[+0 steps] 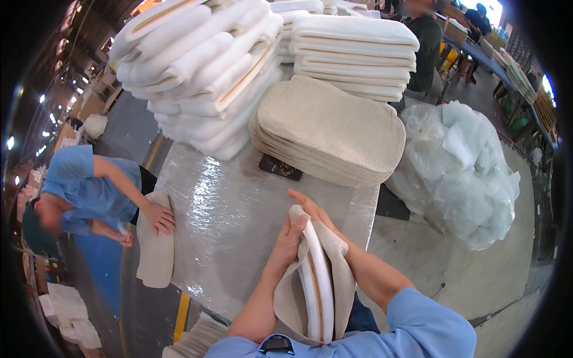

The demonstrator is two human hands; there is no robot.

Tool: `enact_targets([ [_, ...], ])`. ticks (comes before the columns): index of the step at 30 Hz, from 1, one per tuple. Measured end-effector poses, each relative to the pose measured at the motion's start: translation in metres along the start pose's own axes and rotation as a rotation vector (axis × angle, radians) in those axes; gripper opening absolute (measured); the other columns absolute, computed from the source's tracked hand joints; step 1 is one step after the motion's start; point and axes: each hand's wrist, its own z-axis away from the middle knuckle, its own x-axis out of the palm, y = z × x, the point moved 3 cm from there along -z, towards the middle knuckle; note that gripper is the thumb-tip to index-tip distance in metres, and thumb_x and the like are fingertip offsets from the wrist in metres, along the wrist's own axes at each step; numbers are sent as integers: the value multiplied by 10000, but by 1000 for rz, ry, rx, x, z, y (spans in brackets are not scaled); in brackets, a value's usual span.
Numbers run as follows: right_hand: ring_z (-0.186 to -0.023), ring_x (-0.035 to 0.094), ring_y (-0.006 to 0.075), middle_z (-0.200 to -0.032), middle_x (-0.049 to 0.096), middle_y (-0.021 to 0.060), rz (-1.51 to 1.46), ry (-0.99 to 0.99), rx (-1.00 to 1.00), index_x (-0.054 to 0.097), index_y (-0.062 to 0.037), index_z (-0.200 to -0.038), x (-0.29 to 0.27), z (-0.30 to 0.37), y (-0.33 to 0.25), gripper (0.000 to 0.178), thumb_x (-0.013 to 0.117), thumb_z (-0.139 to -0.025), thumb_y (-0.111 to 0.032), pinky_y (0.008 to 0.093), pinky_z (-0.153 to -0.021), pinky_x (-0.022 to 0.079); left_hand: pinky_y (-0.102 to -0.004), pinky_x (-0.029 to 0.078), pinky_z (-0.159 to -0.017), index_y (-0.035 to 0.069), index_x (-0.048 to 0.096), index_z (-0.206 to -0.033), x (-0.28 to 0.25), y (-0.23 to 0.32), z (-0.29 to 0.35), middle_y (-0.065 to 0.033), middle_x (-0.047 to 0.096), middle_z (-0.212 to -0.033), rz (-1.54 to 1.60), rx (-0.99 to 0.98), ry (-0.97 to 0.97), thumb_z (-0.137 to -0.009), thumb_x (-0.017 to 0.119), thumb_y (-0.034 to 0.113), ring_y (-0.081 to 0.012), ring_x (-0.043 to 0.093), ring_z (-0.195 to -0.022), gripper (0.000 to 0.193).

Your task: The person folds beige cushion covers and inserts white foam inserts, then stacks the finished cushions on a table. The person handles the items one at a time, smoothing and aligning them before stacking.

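Upright in front of me stands a white padded cushion insert with a thin brown layer along its middle. A beige fabric cover wraps loosely round both its sides, and the insert's edge shows in the gap. My left hand is closed on the far end of the cover and insert, thumb on top. Against the other side of that end lies my right hand, its fingers stretched out straight; the cover hides part of it. Beyond my hands a stack of beige fabric covers rests on the plastic-covered table.
Tall piles of white padding and folded white pads stand behind the covers. A bulging clear plastic bag sits at the right. To the left, a co-worker rests a hand on a beige piece. Another person stands farther back.
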Motion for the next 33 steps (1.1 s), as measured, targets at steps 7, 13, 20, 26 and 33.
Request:
enact_targets([
  [7, -1643, 100, 369, -1748, 241, 164, 358, 23, -206, 291, -75, -1676, 16, 54, -22, 769, 381, -1101, -577, 459, -1316, 117, -309, 423, -1112, 100, 351, -1641, 2, 4, -2, -95, 537, -1481, 22, 83, -29, -1078, 612, 469, -188, 515, -1338, 722],
  [13, -1555, 346, 323, -1636, 454, 186, 335, 22, -205, 498, -27, -1557, 10, 81, -38, 703, 385, -1112, -559, 437, -1269, 238, -326, 412, -1137, 70, 305, -1656, 7, 12, 17, -122, 506, -1521, 21, 84, 100, -1098, 590, 404, -215, 488, -1376, 709],
  [20, -1189, 594, 140, -1249, 701, 33, 45, 58, 76, 719, -58, -1302, -2, -11, -73, 353, 674, -1039, -289, 297, -1048, 435, -364, 416, -1156, 42, 244, -1667, 20, -17, 28, -143, 417, -1618, 168, 149, -66, -1096, 572, 306, -237, 489, -1403, 710],
  [26, -1036, 590, 77, -1134, 687, -23, 225, -44, 142, 723, -82, -1307, -3, -3, -61, 349, 696, -991, -227, 259, -932, 461, -390, 461, -1099, 59, 419, -1600, -41, -61, 86, -186, 508, -1574, 286, -74, -91, -1078, 587, 407, -235, 559, -1351, 649],
  [33, -959, 609, 96, -1003, 666, -14, 120, 172, 192, 719, -69, -1317, -54, 23, -68, 400, 675, -941, -202, 259, -881, 473, -389, 542, -919, 40, 732, -1238, -113, -227, 256, -134, 731, -1147, -265, -616, 84, -1051, 532, 641, -210, 670, -1024, 660],
])
